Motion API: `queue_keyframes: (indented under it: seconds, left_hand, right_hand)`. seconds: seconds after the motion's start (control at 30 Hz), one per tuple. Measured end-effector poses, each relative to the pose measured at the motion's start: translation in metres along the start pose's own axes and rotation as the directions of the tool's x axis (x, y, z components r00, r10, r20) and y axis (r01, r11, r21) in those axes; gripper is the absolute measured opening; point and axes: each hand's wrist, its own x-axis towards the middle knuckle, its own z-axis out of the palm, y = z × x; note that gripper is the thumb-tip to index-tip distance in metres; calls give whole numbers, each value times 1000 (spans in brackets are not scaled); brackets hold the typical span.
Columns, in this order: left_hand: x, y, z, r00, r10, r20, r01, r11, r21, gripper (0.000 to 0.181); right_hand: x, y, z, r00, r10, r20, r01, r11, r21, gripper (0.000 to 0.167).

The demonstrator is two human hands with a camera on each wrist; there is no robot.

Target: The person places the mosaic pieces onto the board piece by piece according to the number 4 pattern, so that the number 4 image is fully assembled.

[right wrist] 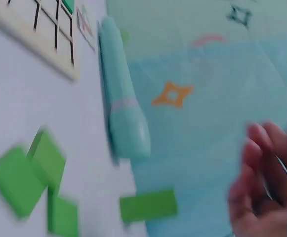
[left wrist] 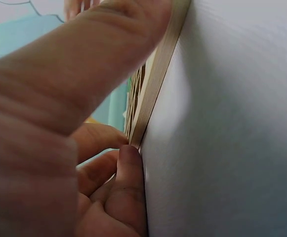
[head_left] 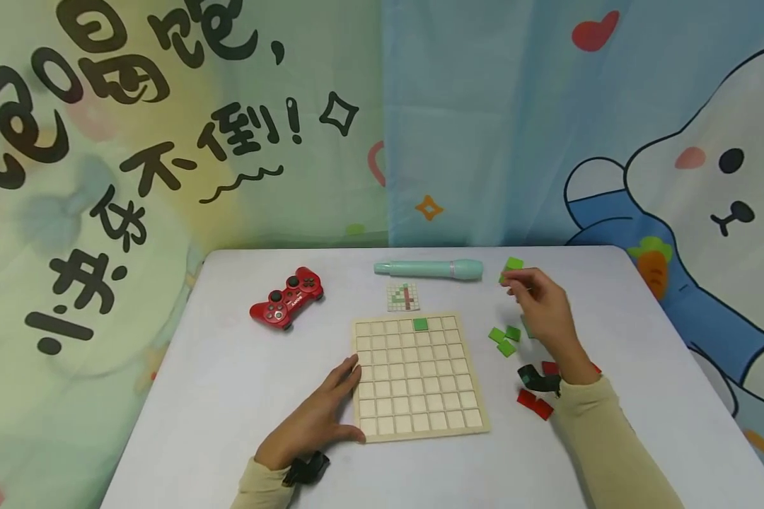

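Observation:
A pale gridded board (head_left: 474, 367) lies flat, one green tile (head_left: 420, 324) in its top row. My left hand (head_left: 321, 417) rests against the board's left edge, thumb at the lower corner; in the left wrist view, its fingertips touch the board's side (left wrist: 155, 84). Beyond the board's right side, my right hand (head_left: 544, 311) is above the table, thumb and fingers close together near a green tile (head_left: 514, 263). More green shows at its fingertips; whether they pinch it I cannot tell. The right wrist view shows the blurred hand (right wrist: 269, 187) and green tiles (right wrist: 20, 180).
Behind the board are a small pattern card (head_left: 403, 297) and a mint-coloured tube (head_left: 426, 268). A red game controller (head_left: 288, 298) lies at the left. Loose green tiles (head_left: 506, 347) and red tiles (head_left: 535, 404) lie right of the board, some partly under the right arm.

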Motion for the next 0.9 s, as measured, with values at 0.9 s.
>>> queue_keyframes:
  seconds: [0.9]
  left_hand:
    - [-2,-3,2,999,27,-29,-26,999,45,112]
  right_hand:
    - [-28,82,-13,971,204,-123,-232,929,-289,34]
